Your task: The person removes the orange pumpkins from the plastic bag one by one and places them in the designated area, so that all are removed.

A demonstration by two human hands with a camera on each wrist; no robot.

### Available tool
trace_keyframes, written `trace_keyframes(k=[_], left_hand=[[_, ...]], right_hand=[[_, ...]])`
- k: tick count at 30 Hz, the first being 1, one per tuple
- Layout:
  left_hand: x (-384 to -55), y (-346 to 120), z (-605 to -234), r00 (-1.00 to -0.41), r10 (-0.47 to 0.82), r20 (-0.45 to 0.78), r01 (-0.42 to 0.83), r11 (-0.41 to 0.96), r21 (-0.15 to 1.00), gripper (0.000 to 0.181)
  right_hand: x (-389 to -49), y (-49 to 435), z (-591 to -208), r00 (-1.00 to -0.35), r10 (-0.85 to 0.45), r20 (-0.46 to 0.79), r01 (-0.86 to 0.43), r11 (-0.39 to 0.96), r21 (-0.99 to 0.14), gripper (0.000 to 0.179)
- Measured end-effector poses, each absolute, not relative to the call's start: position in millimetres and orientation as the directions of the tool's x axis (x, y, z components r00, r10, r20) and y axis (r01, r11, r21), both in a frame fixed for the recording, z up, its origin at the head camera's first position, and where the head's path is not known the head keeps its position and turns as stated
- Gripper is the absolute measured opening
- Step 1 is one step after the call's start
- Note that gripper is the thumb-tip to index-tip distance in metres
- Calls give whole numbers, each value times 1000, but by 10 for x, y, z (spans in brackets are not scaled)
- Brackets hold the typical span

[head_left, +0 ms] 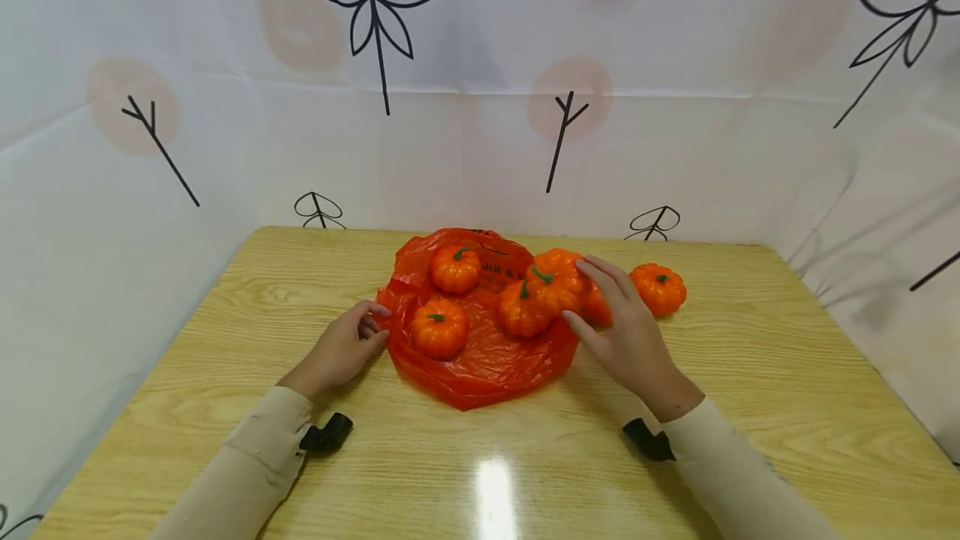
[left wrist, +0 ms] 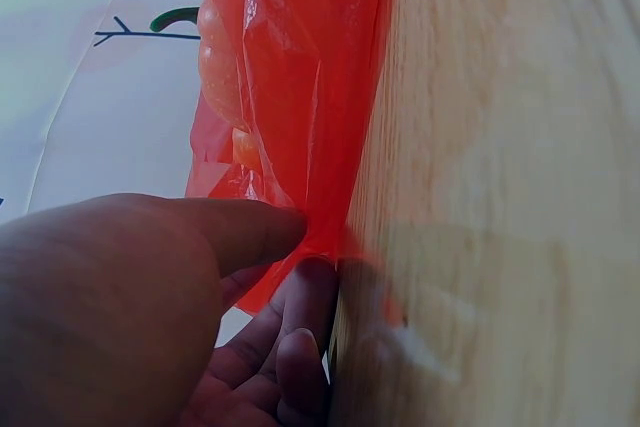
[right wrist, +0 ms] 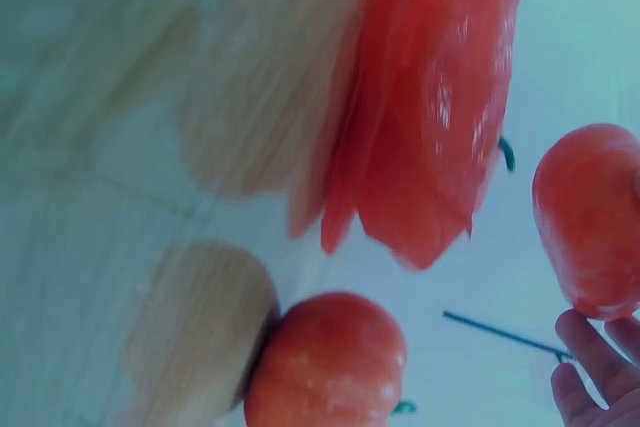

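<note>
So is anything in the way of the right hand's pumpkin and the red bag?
Nothing visible stands between the held pumpkin and the red bag. But another pumpkin, at the bag's right side, might get bumped.

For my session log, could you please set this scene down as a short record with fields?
Surface: wooden table
Container: red plastic bag, spread open
In the bag: three orange pumpkins, the back-left one, front-left one and right one
Left grip: pinches the bag's edge
Right grip: holds a raised pumpkin between thumb and fingers
Right of the bag: far-right pumpkin and a partly hidden pumpkin
Backdrop: white sheet with black plant drawings
</note>
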State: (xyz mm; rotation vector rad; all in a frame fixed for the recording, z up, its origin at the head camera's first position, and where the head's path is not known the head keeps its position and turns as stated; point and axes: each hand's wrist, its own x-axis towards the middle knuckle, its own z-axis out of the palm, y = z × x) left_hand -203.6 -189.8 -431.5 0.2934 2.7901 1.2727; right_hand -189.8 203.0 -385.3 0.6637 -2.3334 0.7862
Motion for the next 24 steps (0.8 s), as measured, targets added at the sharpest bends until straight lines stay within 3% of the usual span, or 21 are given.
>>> trace_keyframes(k=[7,15,24], left_hand=[[-2029,-1900,-4323,-982,184,28,143,647,749,24],[-2027,-1870,-4334,-981,195,21,142,631,763,24],[-2053,-1896,-4337,-980,199,24,148,640,754,24]], right_hand=[[-1960,2183,-3831,-688,-245,684,-589,738,-328,73],[-1986,2417,-3844,-723,-184,666,-534,761,-369,72],[-2058,2603,-3778,-718,-128,684,-505,772,-386,72]])
